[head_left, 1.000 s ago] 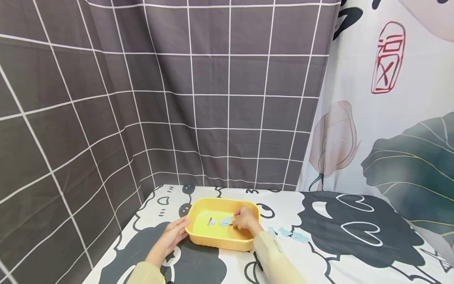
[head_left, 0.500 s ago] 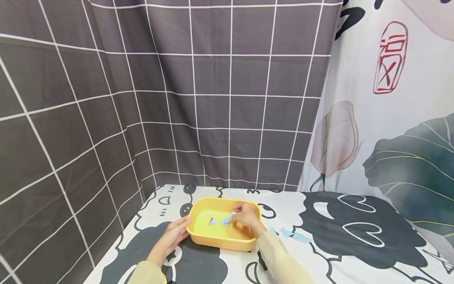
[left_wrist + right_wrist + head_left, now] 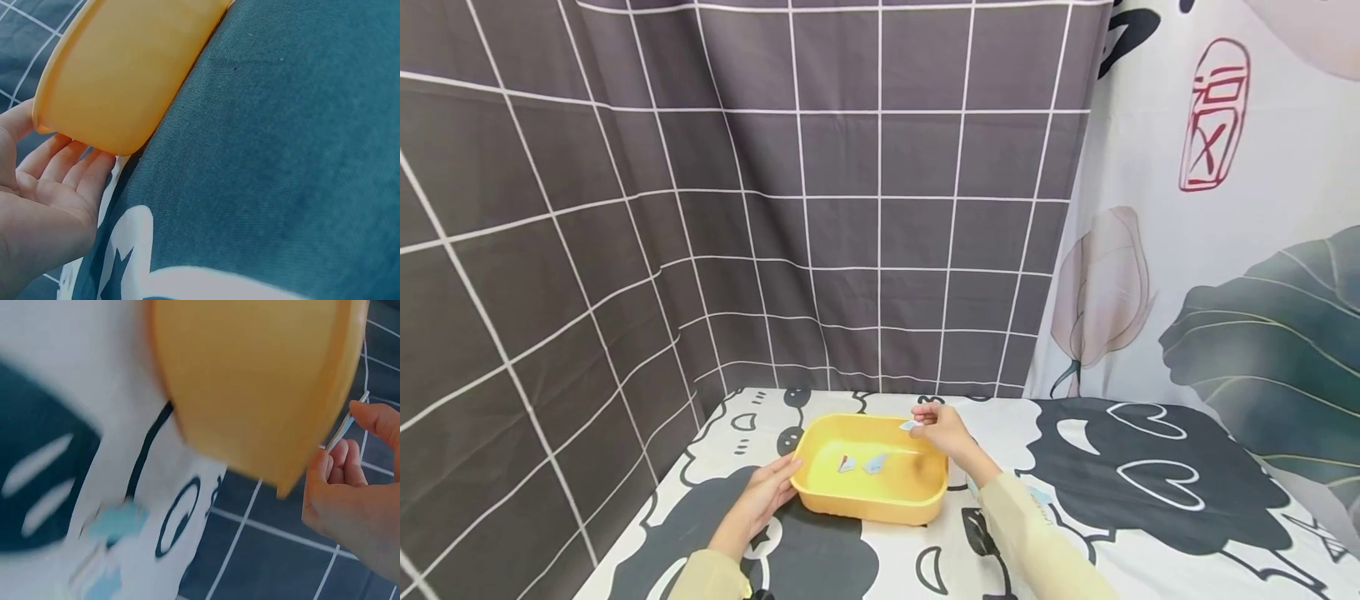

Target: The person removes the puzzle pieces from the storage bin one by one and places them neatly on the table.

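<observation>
Scrap (image 3: pixel 909 425) is pinched between the thumb and fingers of the right hand (image 3: pixel 946 432), near the far rim of the tray (image 3: pixel 868 507), toward its right end. At the tray's left end, the left hand (image 3: pixel 766 493) grips it, with fingers against the outer wall. Two pieces (image 3: pixel 876 463) lie inside the tray, and more scraps (image 3: pixel 119 520) lie to its right.

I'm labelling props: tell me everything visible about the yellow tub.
The tub is yellow, plastic-looking, shallow, open-topped: a rounded rectangle with a thin rim. It sits upright on the patterned cloth, two scraps inside. The left hand holds its left end; the right hand is by its far-right rim, contact unclear.
</observation>
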The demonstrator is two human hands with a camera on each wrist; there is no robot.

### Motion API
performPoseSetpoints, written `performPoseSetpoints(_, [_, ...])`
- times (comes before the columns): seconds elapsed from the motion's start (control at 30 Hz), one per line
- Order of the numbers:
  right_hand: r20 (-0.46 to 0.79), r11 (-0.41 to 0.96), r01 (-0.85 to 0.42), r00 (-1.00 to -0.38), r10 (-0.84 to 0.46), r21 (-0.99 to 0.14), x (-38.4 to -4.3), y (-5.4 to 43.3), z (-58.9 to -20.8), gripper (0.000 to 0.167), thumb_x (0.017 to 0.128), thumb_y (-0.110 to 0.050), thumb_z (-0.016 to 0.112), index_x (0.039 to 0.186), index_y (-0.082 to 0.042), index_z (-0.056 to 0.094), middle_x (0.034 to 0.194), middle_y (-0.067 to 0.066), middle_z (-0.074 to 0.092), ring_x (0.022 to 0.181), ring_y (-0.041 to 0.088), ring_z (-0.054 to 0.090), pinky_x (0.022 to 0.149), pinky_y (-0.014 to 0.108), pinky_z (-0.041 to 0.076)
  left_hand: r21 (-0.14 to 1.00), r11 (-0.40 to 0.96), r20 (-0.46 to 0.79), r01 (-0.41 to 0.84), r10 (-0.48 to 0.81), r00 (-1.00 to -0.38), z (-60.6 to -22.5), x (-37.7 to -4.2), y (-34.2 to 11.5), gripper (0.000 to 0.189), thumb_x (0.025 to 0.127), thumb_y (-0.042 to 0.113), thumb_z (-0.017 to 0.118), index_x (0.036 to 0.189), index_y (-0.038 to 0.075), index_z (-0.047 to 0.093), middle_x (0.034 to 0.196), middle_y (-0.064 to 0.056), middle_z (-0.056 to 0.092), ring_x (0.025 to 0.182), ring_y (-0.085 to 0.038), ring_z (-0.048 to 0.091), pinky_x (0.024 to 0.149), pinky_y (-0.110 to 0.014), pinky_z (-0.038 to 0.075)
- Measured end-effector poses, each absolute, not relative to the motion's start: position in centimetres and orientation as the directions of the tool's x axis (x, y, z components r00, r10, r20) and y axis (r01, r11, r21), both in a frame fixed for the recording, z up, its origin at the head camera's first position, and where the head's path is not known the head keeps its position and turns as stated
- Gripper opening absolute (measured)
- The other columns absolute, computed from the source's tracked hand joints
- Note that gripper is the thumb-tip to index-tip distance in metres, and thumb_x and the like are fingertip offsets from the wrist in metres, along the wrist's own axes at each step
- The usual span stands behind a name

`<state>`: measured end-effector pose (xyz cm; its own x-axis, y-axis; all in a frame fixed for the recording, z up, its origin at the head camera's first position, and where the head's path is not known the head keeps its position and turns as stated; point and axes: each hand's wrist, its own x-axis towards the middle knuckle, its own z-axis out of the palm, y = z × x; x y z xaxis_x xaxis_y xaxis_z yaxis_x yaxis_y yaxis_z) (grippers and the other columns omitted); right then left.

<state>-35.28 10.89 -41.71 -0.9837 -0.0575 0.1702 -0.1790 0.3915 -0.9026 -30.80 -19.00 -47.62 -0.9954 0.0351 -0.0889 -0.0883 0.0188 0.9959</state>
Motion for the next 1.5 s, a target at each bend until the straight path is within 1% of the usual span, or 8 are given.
performPoseSetpoints(0.37, [0.175, 0.477, -0.172, -0.984, -0.039, -0.862, -33.8, 16.7, -41.2, 0.044, 0.071, 0.003, 0.069, 0.113, 0.014, 0.061, 0.107, 0.026, 0.067, 0.091, 0.02, 0.063, 0.08, 0.025, 0.058, 0.995, 0.016, -0.1, -0.099, 0.027, -0.995, -47.3, -30.7, -19.2, 0.063, 0.1, 0.028, 0.054, 0.145, -0.012, 0.034, 0.148, -0.03, 0.039, 0.135, -0.04, 0.047, 0.11, -0.046, 0.046])
performPoseSetpoints(0.67, [0.138, 0.555, -0.112, -0.99, 0.005, -0.824, -32.4, 22.4, -41.3, 0.046, 0.076, -0.001, 0.068, 0.118, 0.014, 0.057, 0.112, 0.028, 0.063, 0.095, 0.024, 0.061, 0.08, 0.027, 0.055, 0.995, 0.026, -0.096, -0.095, 0.046, -0.994, -47.0, -30.7, -18.8, 0.064, 0.1, 0.029, 0.053, 0.146, -0.011, 0.033, 0.149, -0.03, 0.038, 0.137, -0.04, 0.044, 0.111, -0.046, 0.045])
performPoseSetpoints(0.77, [0.129, 0.571, -0.09, -0.991, 0.027, -0.816, -32.1, 23.7, -41.8, 0.046, 0.076, -0.001, 0.069, 0.118, 0.015, 0.057, 0.111, 0.027, 0.063, 0.094, 0.023, 0.06, 0.076, 0.023, 0.053, 0.995, 0.026, -0.1, -0.099, 0.044, -0.994, -47.0, -30.7, -18.9, 0.064, 0.1, 0.029, 0.054, 0.146, -0.011, 0.033, 0.148, -0.03, 0.039, 0.136, -0.04, 0.045, 0.111, -0.046, 0.045])
performPoseSetpoints(0.9, [0.119, 0.586, -0.07, -0.992, 0.046, -0.807, -31.6, 25.2, -42.4, 0.047, 0.075, -0.002, 0.069, 0.117, 0.016, 0.057, 0.111, 0.029, 0.063, 0.095, 0.025, 0.061, 0.075, 0.023, 0.053, 0.994, 0.03, -0.104, -0.102, 0.043, -0.994, -47.1, -30.6, -18.9, 0.063, 0.1, 0.029, 0.053, 0.146, -0.01, 0.033, 0.148, -0.03, 0.039, 0.136, -0.04, 0.045, 0.112, -0.046, 0.044])
performPoseSetpoints(1.0, [0.107, 0.615, -0.053, -0.993, 0.052, -0.787, -31.0, 26.6, -42.8, 0.047, 0.074, -0.002, 0.068, 0.116, 0.017, 0.057, 0.109, 0.029, 0.064, 0.095, 0.027, 0.063, 0.077, 0.028, 0.056, 0.994, 0.027, -0.107, -0.106, 0.042, -0.993, -47.1, -30.6, -18.7, 0.063, 0.1, 0.029, 0.053, 0.146, -0.011, 0.033, 0.149, -0.029, 0.039, 0.136, -0.04, 0.044, 0.112, -0.047, 0.044])
performPoseSetpoints(1.2, [0.068, 0.677, 0.002, -0.995, 0.076, -0.736, -30.2, 28.9, -43.3, 0.043, 0.073, -0.002, 0.067, 0.111, 0.016, 0.06, 0.099, 0.022, 0.067, 0.09, 0.024, 0.063, 0.075, 0.03, 0.056, 0.995, 0.018, -0.103, -0.102, 0.044, -0.994, -47.3, -30.7, -18.6, 0.065, 0.099, 0.03, 0.055, 0.145, -0.011, 0.034, 0.149, -0.029, 0.039, 0.136, -0.04, 0.045, 0.111, -0.046, 0.045])
performPoseSetpoints(1.3, [0.045, 0.691, 0.037, -0.994, 0.1, -0.722, -29.9, 29.6, -43.5, 0.042, 0.072, -0.003, 0.068, 0.109, 0.014, 0.061, 0.096, 0.019, 0.067, 0.087, 0.022, 0.062, 0.075, 0.03, 0.056, 0.995, 0.017, -0.099, -0.099, 0.036, -0.994, -47.3, -30.7, -18.7, 0.064, 0.099, 0.03, 0.055, 0.145, -0.011, 0.034, 0.148, -0.03, 0.039, 0.135, -0.04, 0.046, 0.111, -0.047, 0.045])
performPoseSetpoints(1.5, [0.032, 0.711, 0.055, -0.994, 0.109, -0.701, -29.6, 30.1, -43.8, 0.041, 0.069, -0.003, 0.069, 0.106, 0.013, 0.062, 0.093, 0.017, 0.068, 0.086, 0.022, 0.063, 0.079, 0.037, 0.056, 0.995, 0.024, -0.097, -0.096, 0.047, -0.994, -47.3, -30.7, -18.9, 0.063, 0.1, 0.029, 0.053, 0.146, -0.01, 0.034, 0.149, -0.029, 0.038, 0.136, -0.04, 0.045, 0.111, -0.046, 0.044])
